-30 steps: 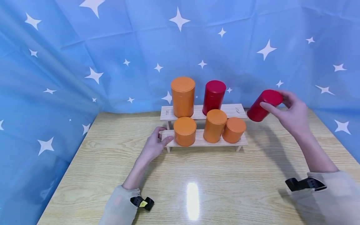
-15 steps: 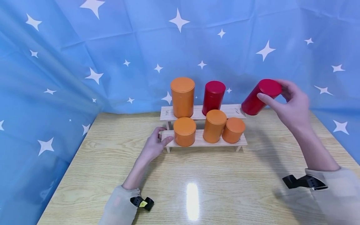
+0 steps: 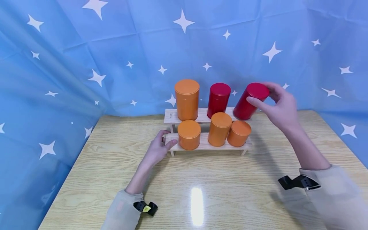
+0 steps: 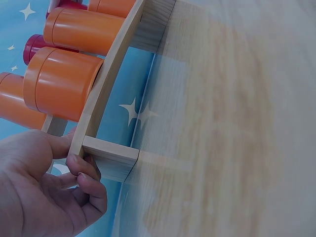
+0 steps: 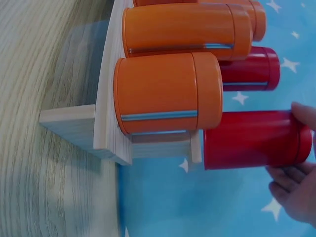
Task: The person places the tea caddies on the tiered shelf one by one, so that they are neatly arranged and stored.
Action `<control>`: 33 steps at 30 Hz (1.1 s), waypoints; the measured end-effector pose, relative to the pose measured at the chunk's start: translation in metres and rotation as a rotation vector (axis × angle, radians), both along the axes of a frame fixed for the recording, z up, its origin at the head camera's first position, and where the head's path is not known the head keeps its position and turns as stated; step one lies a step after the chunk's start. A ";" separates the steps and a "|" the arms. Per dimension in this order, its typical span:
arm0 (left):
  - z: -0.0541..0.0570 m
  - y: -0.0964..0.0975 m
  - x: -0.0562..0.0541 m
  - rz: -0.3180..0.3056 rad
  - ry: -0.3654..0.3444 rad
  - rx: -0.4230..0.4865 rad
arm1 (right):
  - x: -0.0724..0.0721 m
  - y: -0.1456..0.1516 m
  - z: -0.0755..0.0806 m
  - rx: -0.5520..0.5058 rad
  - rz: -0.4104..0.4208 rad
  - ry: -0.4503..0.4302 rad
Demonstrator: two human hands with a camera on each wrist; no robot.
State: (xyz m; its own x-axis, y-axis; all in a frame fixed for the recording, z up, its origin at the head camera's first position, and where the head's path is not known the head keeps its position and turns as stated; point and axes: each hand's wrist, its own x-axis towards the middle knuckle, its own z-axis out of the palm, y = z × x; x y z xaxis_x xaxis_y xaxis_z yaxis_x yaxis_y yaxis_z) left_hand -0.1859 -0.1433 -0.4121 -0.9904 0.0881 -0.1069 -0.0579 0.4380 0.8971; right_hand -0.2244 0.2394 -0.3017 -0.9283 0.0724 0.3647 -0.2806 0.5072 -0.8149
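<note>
My right hand (image 3: 283, 107) grips a red canister (image 3: 249, 101) near its lid, thumb on the near side. The canister tilts, its base at the right end of the rack's upper shelf; in the right wrist view its base (image 5: 222, 143) is against or just off the board, I cannot tell which. My left hand (image 3: 158, 148) holds the left end of the lower shelf (image 3: 204, 144), thumb on top and fingertips under it in the left wrist view. On the upper shelf (image 3: 171, 115) stand a tall orange canister (image 3: 187, 101) and another red canister (image 3: 218, 101).
Along the lower shelf stand a wide orange canister (image 3: 188, 136), a taller orange one (image 3: 219, 131) and a small orange one (image 3: 238, 134). The two-step wooden rack is on a wood-grain table (image 3: 115, 150). A blue star-patterned cloth (image 3: 138, 48) hangs behind.
My right hand has carried the red canister left, rising and then lowering, from right of the rack to the upper shelf's right end. My left hand stays put on the rack.
</note>
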 end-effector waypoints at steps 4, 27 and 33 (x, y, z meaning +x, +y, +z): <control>-0.001 0.000 0.000 -0.002 -0.004 -0.005 | -0.004 -0.004 -0.001 0.001 0.004 -0.023; 0.000 0.001 -0.001 0.002 -0.017 -0.023 | -0.013 -0.022 0.001 0.011 0.070 -0.022; 0.000 0.000 -0.001 0.003 -0.024 -0.017 | -0.015 -0.022 0.000 -0.003 0.096 -0.015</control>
State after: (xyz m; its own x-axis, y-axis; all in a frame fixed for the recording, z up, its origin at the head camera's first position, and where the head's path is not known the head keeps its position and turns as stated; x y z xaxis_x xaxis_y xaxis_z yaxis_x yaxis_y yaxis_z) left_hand -0.1868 -0.1433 -0.4119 -0.9878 0.0830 -0.1319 -0.0806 0.4528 0.8880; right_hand -0.2398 0.2175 -0.3019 -0.9362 -0.0167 0.3511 -0.3161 0.4763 -0.8205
